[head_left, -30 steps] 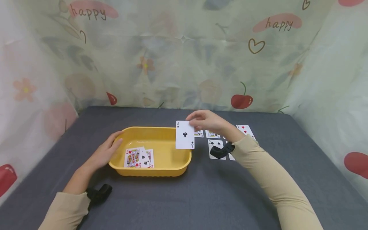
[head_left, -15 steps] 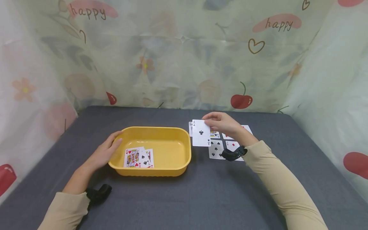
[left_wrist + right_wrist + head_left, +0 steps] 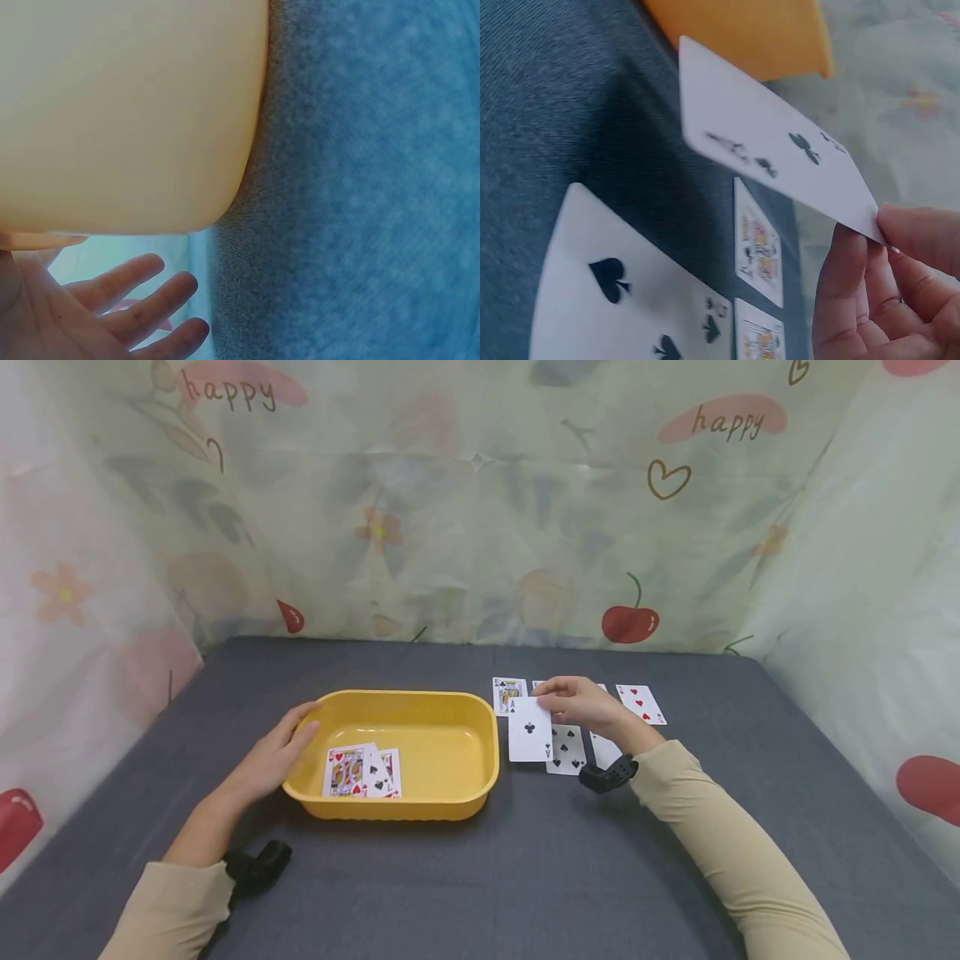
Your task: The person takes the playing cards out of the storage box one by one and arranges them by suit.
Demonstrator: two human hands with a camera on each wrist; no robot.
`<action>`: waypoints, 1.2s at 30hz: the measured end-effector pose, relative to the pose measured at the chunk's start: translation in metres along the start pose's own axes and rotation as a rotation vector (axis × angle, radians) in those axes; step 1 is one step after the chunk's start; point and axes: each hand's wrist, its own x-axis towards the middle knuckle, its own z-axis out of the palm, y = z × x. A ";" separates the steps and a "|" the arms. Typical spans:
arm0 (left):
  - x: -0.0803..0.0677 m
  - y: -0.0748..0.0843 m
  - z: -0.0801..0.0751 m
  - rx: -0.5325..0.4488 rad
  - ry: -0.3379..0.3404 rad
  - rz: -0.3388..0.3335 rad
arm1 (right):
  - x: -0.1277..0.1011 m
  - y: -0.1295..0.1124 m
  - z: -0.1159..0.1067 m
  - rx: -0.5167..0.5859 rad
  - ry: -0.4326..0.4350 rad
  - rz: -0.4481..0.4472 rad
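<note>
My right hand [image 3: 573,700] pinches the ace of clubs [image 3: 529,729] by its top corner and holds it low over the table, just right of the yellow tub [image 3: 401,703]. The right wrist view shows the ace of clubs [image 3: 772,169] hanging above a spade card [image 3: 622,300], held by my fingers [image 3: 870,292]. My left hand [image 3: 273,758] rests with straight fingers against the tub's left wall; its fingers [image 3: 127,300] show beside the tub wall [image 3: 127,112]. A king of hearts [image 3: 345,770] and another card lie in the tub.
Several face-up cards lie on the grey table [image 3: 525,860] right of the tub: a king [image 3: 510,693], a five of spades [image 3: 567,750], a heart card [image 3: 640,703]. A patterned curtain [image 3: 480,502] closes in the back and both sides.
My right hand has carried the ace of clubs rightward from over the tub's edge and down toward the cards on the table. The left hand has stayed put.
</note>
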 end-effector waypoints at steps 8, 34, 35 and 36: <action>0.000 0.000 0.000 -0.001 -0.003 0.001 | 0.010 0.008 0.012 -0.020 -0.008 0.023; -0.001 0.001 0.000 -0.001 -0.003 -0.002 | 0.012 0.010 0.019 -0.241 0.035 -0.030; -0.001 0.001 0.000 -0.002 -0.003 -0.002 | 0.012 0.010 0.019 -0.247 0.039 -0.026; -0.001 0.001 0.000 -0.004 -0.004 -0.001 | 0.012 0.010 0.018 -0.246 0.043 -0.022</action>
